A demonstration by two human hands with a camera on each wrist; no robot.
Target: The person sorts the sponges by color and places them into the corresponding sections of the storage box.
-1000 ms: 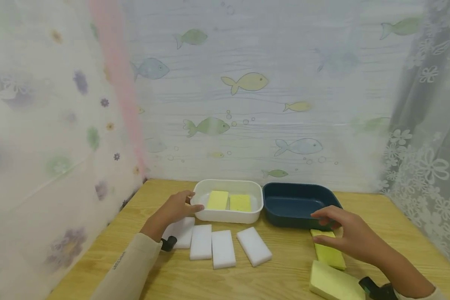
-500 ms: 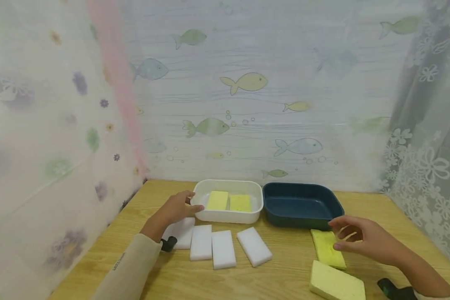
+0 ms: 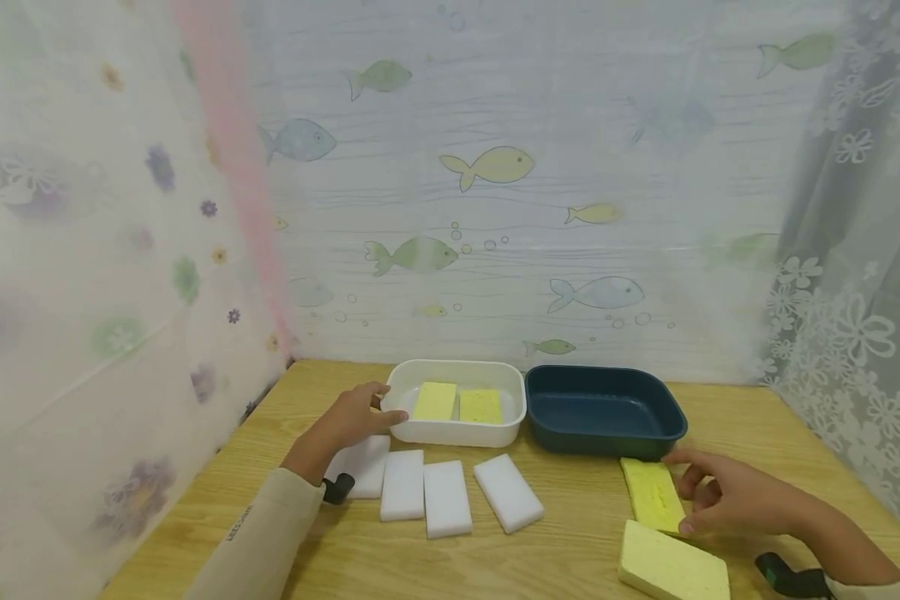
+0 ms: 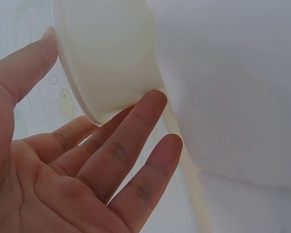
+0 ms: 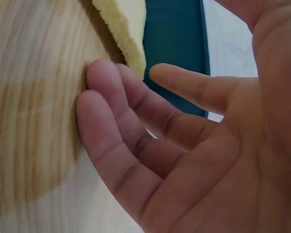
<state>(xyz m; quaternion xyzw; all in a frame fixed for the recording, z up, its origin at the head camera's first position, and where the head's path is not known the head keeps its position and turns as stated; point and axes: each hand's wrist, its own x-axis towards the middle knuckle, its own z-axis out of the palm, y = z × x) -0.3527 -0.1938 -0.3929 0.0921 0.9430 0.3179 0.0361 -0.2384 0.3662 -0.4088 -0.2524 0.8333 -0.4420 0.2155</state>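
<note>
Wooden table: navy tub at back, just right of the white tub;
White tub: two yellow sponges inside;
Left hand: spread wide, touching the white tub's left end;
Right hand: fingers bent, grip wide, by the flat sponge; I can't tell if touching;
Flat sponge: on table before navy tub; thick sponge nearer;
White blocks: four, before the white tub.

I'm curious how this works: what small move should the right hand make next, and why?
Perhaps the right hand should pinch the bright yellow rectangular sponge on the table: its curved fingers are by that sponge's right edge, holding nothing, and the white rounded box holds two yellow sponges.
</note>
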